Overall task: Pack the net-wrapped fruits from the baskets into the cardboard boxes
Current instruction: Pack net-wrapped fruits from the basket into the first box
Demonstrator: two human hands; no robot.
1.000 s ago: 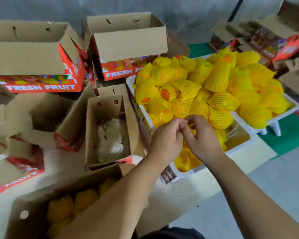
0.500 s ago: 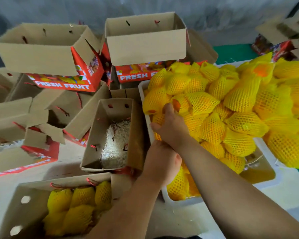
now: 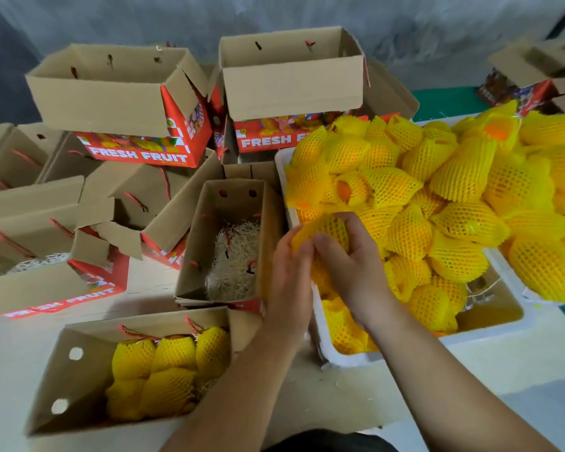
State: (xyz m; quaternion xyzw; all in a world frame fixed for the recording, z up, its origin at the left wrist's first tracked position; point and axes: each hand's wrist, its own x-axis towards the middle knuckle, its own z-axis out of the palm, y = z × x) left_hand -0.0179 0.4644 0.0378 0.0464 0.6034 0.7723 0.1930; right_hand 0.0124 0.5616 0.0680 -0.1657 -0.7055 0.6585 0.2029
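The grip is two-handed: the left hand (image 3: 291,272) and the right hand (image 3: 346,265) both curl their fingers round one net-wrapped fruit (image 3: 328,228), held just above the near left corner of the white basket (image 3: 356,357), beside the open box with straw (image 3: 232,243) that looks like its likely destination. Judging from this, the main risk is the heap itself: the fruits (image 3: 437,203) are piled well above the basket's rim, so pulling one from the edge could loosen its neighbours and send them rolling onto the table (image 3: 405,386). The foam net is loose at its ends, so it might slip off or bunch if the hands squeeze only the net and not the fruit inside. The straw box is narrow, and a careless drop could knock a flap or crush the padding. By count: two hands, one fruit in hand, about five wrapped fruits visible in the near box (image 3: 79,370), and far too many in the heap to count exactly. A second basket (image 3: 509,275) shows at the right, making two. Two upright printed boxes (image 3: 118,93) stand behind, with several more open or tumbled ones at the left; their exact number I cannot tell.
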